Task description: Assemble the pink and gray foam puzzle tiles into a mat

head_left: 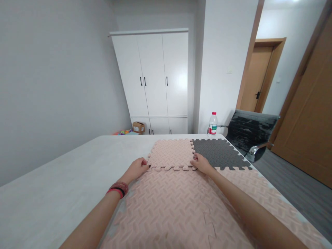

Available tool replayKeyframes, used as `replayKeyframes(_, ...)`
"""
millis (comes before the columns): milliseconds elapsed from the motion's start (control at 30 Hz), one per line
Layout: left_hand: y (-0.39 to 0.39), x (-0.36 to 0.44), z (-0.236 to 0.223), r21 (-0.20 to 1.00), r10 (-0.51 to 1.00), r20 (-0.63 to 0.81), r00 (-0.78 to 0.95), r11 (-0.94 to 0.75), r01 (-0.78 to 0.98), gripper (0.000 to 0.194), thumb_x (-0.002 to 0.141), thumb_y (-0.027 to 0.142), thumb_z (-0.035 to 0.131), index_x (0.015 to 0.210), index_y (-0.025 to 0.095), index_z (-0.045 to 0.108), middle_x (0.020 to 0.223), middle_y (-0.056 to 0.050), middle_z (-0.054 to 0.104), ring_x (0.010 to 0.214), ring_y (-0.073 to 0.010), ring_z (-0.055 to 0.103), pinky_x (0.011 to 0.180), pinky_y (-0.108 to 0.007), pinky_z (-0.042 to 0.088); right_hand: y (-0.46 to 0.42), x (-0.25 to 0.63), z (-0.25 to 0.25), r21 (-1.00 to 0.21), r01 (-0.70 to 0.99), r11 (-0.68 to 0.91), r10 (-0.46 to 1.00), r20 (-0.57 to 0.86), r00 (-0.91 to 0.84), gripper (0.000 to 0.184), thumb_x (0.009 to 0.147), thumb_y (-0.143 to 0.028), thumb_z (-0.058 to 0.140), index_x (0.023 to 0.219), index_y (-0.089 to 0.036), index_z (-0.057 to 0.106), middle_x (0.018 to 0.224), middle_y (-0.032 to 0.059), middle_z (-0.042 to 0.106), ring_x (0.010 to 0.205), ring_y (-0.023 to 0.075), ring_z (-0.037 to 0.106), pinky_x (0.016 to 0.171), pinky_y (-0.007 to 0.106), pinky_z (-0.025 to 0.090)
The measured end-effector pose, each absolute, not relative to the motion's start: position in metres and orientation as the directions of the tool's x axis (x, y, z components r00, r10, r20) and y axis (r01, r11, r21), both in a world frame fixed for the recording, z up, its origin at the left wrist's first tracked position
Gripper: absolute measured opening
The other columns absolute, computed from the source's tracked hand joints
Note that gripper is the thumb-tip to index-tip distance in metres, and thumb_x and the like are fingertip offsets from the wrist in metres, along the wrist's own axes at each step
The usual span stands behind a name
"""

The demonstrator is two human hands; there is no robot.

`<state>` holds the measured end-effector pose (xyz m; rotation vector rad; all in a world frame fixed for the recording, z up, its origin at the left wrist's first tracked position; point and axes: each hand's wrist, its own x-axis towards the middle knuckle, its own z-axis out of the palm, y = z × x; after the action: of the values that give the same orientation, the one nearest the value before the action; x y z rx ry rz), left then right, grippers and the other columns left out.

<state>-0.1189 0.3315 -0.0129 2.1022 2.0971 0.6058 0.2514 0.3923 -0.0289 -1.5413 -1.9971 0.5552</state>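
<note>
Interlocking foam mat tiles lie on a white table (57, 186). A pink tile (172, 152) at the far side meets the near pink tiles (171, 207) along a toothed seam. A dark grey tile (219, 152) joins it on the right. My left hand (137, 168), with bracelets on the wrist, has its fingers curled on the far pink tile's near-left corner. My right hand (201, 163) pinches that tile's near-right corner, where pink meets grey.
A plastic bottle with a red cap (213, 123) stands at the table's far edge. A black office chair (249, 135) sits to the right. A white wardrobe (155, 79) and wooden doors (306, 114) are behind. A small cardboard box (138, 127) lies on the floor.
</note>
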Motion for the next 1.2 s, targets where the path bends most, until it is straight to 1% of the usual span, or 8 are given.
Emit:
replayKeyframes(200,0.327,-0.112,-0.016,0.275,0.969,0.245,0.007,-0.077,0.958,0.023,0.088,0.038,0.052,0.088,0.016,0.056,0.086,-0.002,0.058,0.081,-0.0156,0.055,0.077,-0.033,0.045,0.38,0.255,-0.027,-0.558,0.746,0.362,0.932,0.228,-0.282,0.037,0.08,-0.031,0.059,0.113,-0.014,0.058,0.104,0.0101,0.058,0.098,0.0195,0.054,0.086,0.026,0.037)
replayKeyframes(433,0.322,-0.105,-0.019,0.114,0.97,0.239,0.036,-0.065,0.991,0.026,0.09,0.04,0.05,0.092,0.015,0.057,0.091,-0.004,0.058,0.086,-0.0174,0.056,0.08,-0.036,0.045,0.378,0.257,-0.029,-0.52,0.774,0.36,0.933,0.209,-0.294,0.042,0.082,-0.034,0.059,0.118,-0.015,0.053,0.11,0.0101,0.055,0.101,0.0187,0.054,0.088,0.026,0.038)
replayKeyframes(700,0.307,-0.078,-0.003,-0.045,0.96,0.277,0.041,-0.029,0.999,0.03,0.09,0.037,0.052,0.11,0.015,0.056,0.118,-0.009,0.055,0.112,-0.0247,0.051,0.098,-0.05,0.038,0.367,0.256,-0.018,-0.394,0.857,0.332,0.942,0.19,-0.277,0.042,0.084,-0.041,0.056,0.119,-0.019,0.055,0.118,0.0136,0.049,0.103,0.0247,0.053,0.085,0.035,0.04)
replayKeyframes(800,0.307,-0.064,0.008,-0.051,0.962,0.252,0.104,-0.094,0.994,0.036,0.089,0.038,0.054,0.118,0.017,0.054,0.126,-0.009,0.053,0.117,-0.0259,0.049,0.103,-0.053,0.034,0.361,0.266,-0.012,-0.349,0.86,0.372,0.926,0.202,-0.318,0.043,0.085,-0.046,0.053,0.121,-0.023,0.056,0.121,0.0135,0.05,0.112,0.0275,0.048,0.088,0.039,0.039)
replayKeyframes(933,0.308,-0.044,0.011,0.0,0.962,0.122,0.245,-0.247,0.969,0.036,0.092,0.04,0.048,0.121,0.02,0.054,0.124,-0.009,0.057,0.112,-0.0222,0.055,0.099,-0.046,0.041,0.357,0.279,-0.012,-0.311,0.824,0.473,0.88,0.203,-0.429,0.043,0.09,-0.044,0.046,0.13,-0.029,0.052,0.141,0.0088,0.041,0.126,0.0252,0.038,0.098,0.04,0.034)
replayKeyframes(1000,0.304,-0.035,0.003,0.021,0.958,0.07,0.28,-0.282,0.959,0.039,0.094,0.037,0.04,0.128,0.021,0.051,0.129,-0.012,0.055,0.117,-0.0228,0.053,0.1,-0.042,0.04,0.356,0.282,-0.017,-0.309,0.805,0.505,0.863,0.18,-0.472,0.045,0.092,-0.043,0.042,0.135,-0.032,0.046,0.146,0.0055,0.038,0.132,0.0233,0.034,0.103,0.041,0.03)
replayKeyframes(1100,0.295,-0.024,-0.014,0.021,0.963,0.024,0.27,-0.27,0.963,0.052,0.093,0.039,0.032,0.141,0.018,0.038,0.143,-0.02,0.042,0.134,-0.0295,0.038,0.105,-0.045,0.033,0.358,0.284,-0.027,-0.327,0.795,0.51,0.858,0.135,-0.495,0.05,0.094,-0.046,0.036,0.142,-0.033,0.037,0.15,0.0043,0.034,0.137,0.0237,0.028,0.108,0.046,0.023)
replayKeyframes(1200,0.288,-0.02,-0.02,0.007,0.971,0.006,0.238,-0.238,0.971,0.06,0.093,0.045,0.027,0.146,0.016,0.027,0.15,-0.022,0.03,0.14,-0.0344,0.025,0.106,-0.051,0.028,0.36,0.284,-0.033,-0.35,0.79,0.503,0.859,0.103,-0.502,0.053,0.095,-0.05,0.029,0.145,-0.033,0.03,0.154,0.0032,0.026,0.141,0.0252,0.02,0.11,0.053,0.016)
